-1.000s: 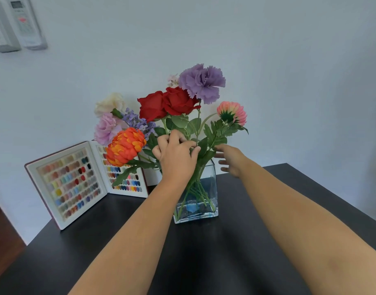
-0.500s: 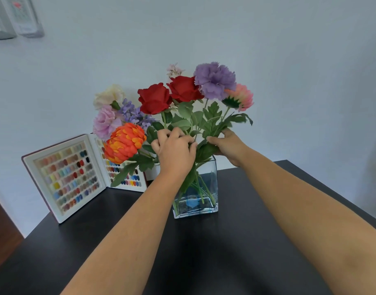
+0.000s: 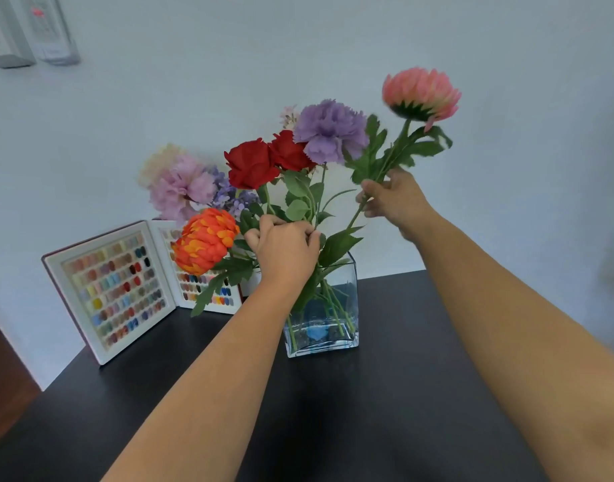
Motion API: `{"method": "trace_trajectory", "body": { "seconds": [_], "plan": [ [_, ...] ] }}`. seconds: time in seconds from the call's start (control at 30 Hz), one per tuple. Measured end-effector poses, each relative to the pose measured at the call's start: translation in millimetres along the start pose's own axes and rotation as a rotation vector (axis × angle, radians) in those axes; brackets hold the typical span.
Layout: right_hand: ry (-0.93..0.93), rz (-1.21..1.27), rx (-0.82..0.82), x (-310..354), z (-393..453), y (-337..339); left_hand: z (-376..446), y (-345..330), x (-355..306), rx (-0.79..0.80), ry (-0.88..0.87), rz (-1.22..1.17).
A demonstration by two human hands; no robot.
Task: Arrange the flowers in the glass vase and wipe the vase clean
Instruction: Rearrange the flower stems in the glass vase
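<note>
A square glass vase (image 3: 347, 300) with a little water stands on the black table (image 3: 385, 405). In it are two red roses (image 3: 253, 165), a purple carnation (image 3: 329, 130) and an orange flower (image 3: 206, 240) leaning left. My left hand (image 3: 284, 248) grips the bundled stems just above the vase rim. My right hand (image 3: 394, 200) pinches the stem of a pink flower (image 3: 422, 93), lifted up and to the right of the bunch; its lower stem still slants toward the vase.
An open case of coloured nail samples (image 3: 114, 287) stands on the table at the left, against the wall. Behind it are pale pink and lilac flowers (image 3: 182, 186). Wall-mounted devices (image 3: 27, 29) hang at the top left. The table's left edge drops to a wooden floor.
My right hand closed on the pink flower's stem and raised it up and to the right, out of the bunch. My left hand kept its grip on the other stems.
</note>
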State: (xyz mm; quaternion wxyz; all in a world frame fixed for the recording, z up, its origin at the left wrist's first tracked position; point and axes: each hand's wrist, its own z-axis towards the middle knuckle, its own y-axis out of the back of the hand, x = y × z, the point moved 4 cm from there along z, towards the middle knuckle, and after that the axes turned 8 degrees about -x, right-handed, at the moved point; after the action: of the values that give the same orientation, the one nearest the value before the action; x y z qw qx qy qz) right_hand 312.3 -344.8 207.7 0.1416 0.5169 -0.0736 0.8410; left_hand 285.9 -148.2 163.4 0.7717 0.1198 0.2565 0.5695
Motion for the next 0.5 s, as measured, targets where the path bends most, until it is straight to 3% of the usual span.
{"method": "trace_trajectory", "body": {
  "seconds": [0.17,0.5],
  "plan": [
    [0.024,0.052,-0.186,20.0,15.5,32.9,1.4,0.7,0.6,0.022,0.017,-0.013],
    [0.252,-0.348,-0.066,25.7,0.2,-12.8,2.2,2.5,-6.5,0.048,0.095,-0.049]
  ]
}}
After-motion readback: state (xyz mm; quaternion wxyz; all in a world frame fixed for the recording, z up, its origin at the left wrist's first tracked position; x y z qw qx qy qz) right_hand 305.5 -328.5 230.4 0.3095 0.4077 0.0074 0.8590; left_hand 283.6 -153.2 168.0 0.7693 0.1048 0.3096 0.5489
